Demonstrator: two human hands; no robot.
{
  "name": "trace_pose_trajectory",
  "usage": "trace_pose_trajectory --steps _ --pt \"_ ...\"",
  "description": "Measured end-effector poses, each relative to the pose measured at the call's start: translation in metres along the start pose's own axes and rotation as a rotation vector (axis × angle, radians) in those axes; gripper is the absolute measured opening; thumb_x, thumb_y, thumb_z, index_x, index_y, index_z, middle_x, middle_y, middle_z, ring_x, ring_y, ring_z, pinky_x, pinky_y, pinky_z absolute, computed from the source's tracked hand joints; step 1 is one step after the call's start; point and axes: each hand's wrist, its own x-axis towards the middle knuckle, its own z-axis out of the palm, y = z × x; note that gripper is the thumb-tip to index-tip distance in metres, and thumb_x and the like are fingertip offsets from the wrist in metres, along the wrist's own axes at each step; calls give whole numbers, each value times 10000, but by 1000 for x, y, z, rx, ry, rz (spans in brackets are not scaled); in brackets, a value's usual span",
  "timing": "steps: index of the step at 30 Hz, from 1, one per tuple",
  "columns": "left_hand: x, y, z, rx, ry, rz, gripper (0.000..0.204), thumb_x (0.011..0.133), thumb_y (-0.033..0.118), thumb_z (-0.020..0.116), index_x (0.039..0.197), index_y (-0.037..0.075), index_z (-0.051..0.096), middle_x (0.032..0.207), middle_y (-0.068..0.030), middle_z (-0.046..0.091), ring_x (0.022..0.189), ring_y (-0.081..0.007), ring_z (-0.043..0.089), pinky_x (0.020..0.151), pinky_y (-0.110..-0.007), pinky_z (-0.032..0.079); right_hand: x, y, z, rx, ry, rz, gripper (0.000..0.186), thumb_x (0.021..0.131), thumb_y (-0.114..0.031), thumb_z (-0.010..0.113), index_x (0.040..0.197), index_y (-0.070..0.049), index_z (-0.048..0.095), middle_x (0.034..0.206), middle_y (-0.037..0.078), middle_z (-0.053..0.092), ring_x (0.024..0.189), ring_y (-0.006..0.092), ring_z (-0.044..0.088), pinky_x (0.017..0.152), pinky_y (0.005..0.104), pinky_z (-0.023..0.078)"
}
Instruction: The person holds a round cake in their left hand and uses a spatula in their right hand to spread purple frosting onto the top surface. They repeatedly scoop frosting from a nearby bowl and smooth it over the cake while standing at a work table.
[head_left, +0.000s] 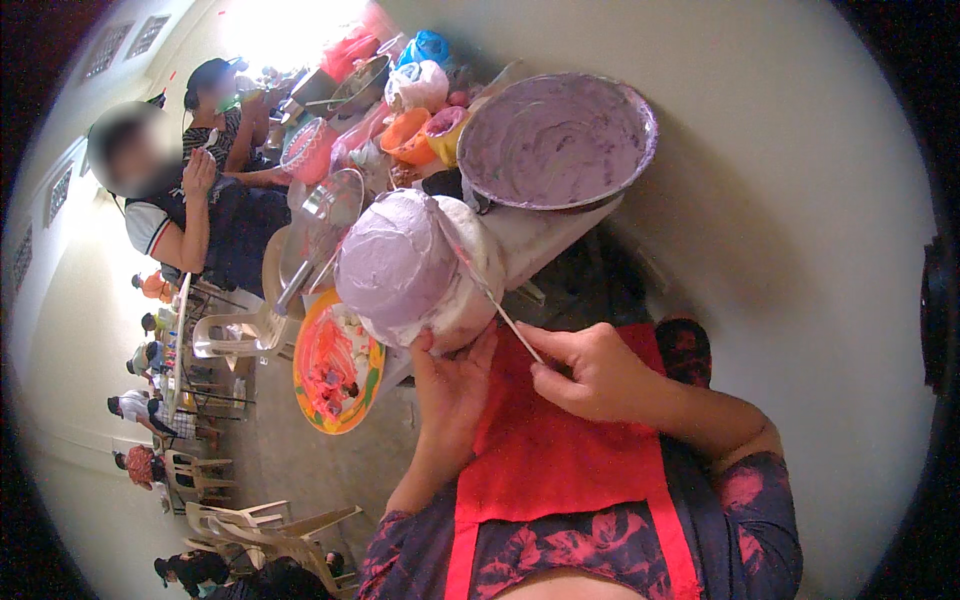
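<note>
A round cake [400, 265] covered in pale purple icing stands on a white board at the table edge, with part of its side still white. My left hand [450, 385] touches the board's rim under the cake. My right hand [590, 370] grips the handle of a long thin spatula [480, 285], whose blade lies against the cake's side. A big metal bowl [555, 140] of purple icing sits just behind the cake. I wear a red apron [560, 450] over a dark flowered dress.
An orange plate [335, 365] lies left of the cake beside a metal strainer [320, 225]. Orange, pink and white bowls and bags crowd the far table [400, 110]. Two people sit at the left, others and white plastic chairs [240, 515] farther off.
</note>
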Motion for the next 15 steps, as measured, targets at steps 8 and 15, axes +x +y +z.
trace_pose_trajectory --steps 8,15 --pt "2 17 -6 199 134 33 666 793 402 533 1329 81 300 1320 -133 403 1190 -332 435 938 -533 394 -19 -2 -32 67 43 111 415 794 -130 557 1190 -5 540 659 144 577 561 66 500 540 256 447" --pt "-9 25 -3 125 172 -19 692 751 406 540 1321 76 325 1331 -127 393 1204 -326 425 918 -616 369 8 7 -41 -6 82 63 444 767 -144 573 1190 -11 546 751 181 631 600 107 580 584 283 476"
